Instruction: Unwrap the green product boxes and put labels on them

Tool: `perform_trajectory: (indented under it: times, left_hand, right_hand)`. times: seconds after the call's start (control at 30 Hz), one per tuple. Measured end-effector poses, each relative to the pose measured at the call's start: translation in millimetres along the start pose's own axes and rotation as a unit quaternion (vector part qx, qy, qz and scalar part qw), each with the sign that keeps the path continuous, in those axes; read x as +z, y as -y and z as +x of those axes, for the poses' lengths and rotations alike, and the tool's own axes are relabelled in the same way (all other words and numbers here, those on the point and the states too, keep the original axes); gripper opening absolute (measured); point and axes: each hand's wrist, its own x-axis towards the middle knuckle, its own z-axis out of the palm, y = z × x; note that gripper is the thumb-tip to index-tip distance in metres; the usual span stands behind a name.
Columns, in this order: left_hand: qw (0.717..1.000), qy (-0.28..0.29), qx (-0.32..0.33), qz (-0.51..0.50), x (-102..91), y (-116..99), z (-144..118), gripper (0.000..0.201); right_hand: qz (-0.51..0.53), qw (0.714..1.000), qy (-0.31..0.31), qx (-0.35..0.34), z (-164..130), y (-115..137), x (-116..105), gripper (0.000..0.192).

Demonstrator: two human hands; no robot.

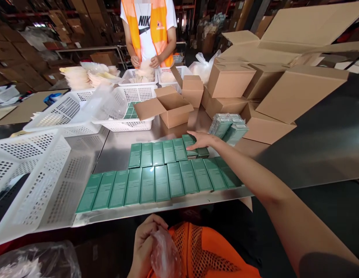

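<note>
Nearest, the left hand pinches a crumpled clear plastic wrapper against an orange mesh vest. On the steel table lie flat, matte green cartons in two rows: ten in the near row, seven in the far row. The right hand rests flat, fingers spread, on the far row's right end. Just beyond stands a shrink-wrapped bundle of green cartons, then an open cardboard box and white perforated baskets. Farthest, a co-worker handles pale items.
</note>
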Motion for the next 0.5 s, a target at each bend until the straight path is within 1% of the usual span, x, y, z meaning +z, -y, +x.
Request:
perform_trajectory:
  times: [0.1,0.2,0.3,0.33,0.4,0.47,0.5]
  left_hand:
    - [1.0,0.01,0.003,-0.004,-2.9,4.1,-0.2,0.023]
    - [1.0,0.002,-0.006,-0.007,-7.8,7.0,0.0,0.021]
    - [1.0,0.022,-0.021,0.007,-8.7,7.1,0.1,0.02]
    - [1.0,0.02,-0.021,0.01,-6.9,6.4,-0.1,0.021]
    - [1.0,-0.015,-0.019,0.003,-0.1,4.3,-0.7,0.023]
    - [0.996,-0.078,-0.03,-0.022,9.9,1.5,-0.9,0.024]
    - [0.993,-0.101,-0.043,-0.04,15.3,-0.1,-0.7,0.024]
  right_hand:
    - [0.017,0.999,0.022,0.017,-1.0,-3.8,2.8,0.105]
    - [0.024,1.0,0.008,0.016,-2.1,-6.2,6.0,0.103]
    - [0.027,1.0,-0.005,-0.002,-5.6,-8.5,8.0,0.103]
    - [0.029,0.999,-0.007,-0.013,-7.3,-9.8,8.5,0.105]
    - [0.036,0.999,-0.012,-0.038,-11.0,-13.1,9.9,0.112]
    - [0.043,0.997,-0.02,-0.055,-14.3,-16.6,12.4,0.119]
    - [0.046,0.997,-0.026,-0.059,-15.8,-17.9,14.0,0.12]
